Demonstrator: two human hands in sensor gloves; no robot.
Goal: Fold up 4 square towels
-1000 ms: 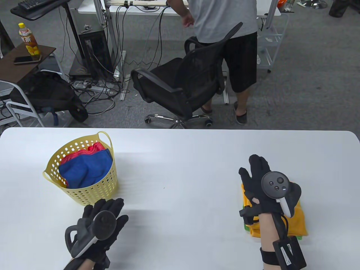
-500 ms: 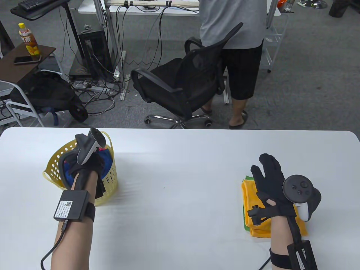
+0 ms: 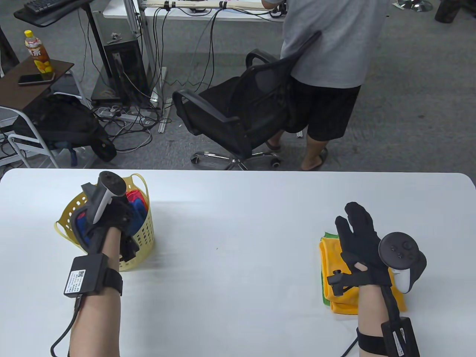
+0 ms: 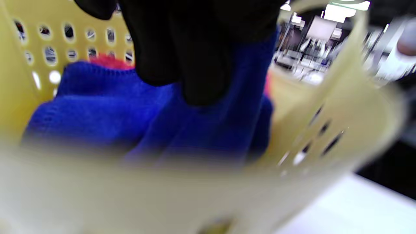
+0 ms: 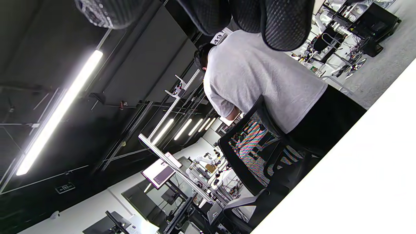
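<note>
A yellow perforated basket (image 3: 144, 238) stands at the table's left and holds a blue towel (image 3: 140, 212) over a red towel (image 3: 132, 195). My left hand (image 3: 119, 219) reaches down into the basket. In the left wrist view its fingers (image 4: 201, 65) pinch a raised fold of the blue towel (image 4: 97, 107) inside the basket (image 4: 325, 107). At the right lies a folded yellow towel (image 3: 329, 256) on top of a folded green towel (image 3: 326, 298). My right hand (image 3: 357, 227) rests over that stack with its fingers spread and holds nothing.
The white table (image 3: 238, 230) runs wide between basket and stack. Beyond its far edge stand a black office chair (image 3: 238, 111) and a person in a grey shirt (image 3: 334, 48). The right wrist view shows only fingertips (image 5: 286, 29), the room and the table edge.
My left hand moved from the table's front up into the basket and took hold of the blue towel. My right hand slid slightly right on the stack. The person behind stepped right.
</note>
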